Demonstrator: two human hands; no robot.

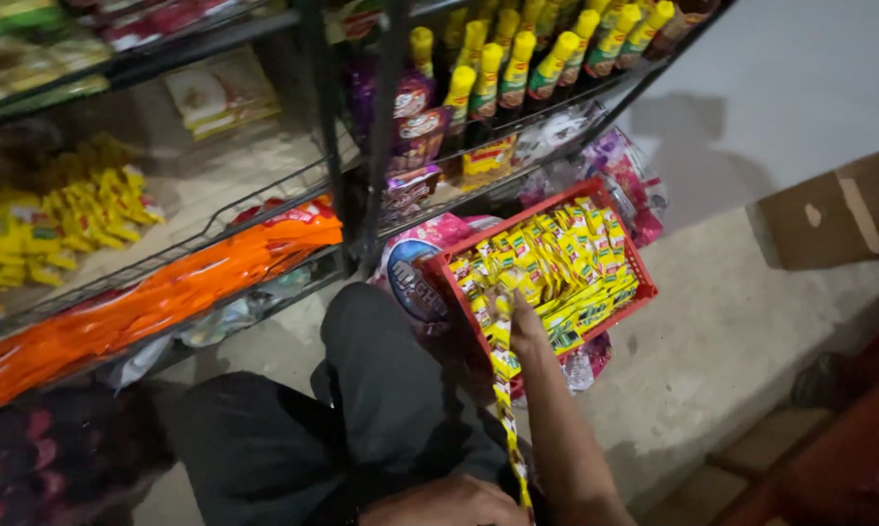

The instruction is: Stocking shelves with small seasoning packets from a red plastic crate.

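Note:
A red plastic basket (644,290) sits on the floor, filled with yellow sachet strips (566,263). My right hand (525,329) reaches into its near edge and grips one long yellow sachet strip (503,380) that trails down towards me. My left hand (449,504) is at the bottom edge, by my dark trouser leg (381,390), holding the lower end of the same strip.
Black wire shelves (362,146) stand ahead, holding yellow-capped sauce bottles (517,68), yellow sachets (89,214), orange packets (157,292) and purple pouches (415,127). A cardboard box (839,209) lies at right on the concrete floor. Pink packs (420,263) lie under the basket.

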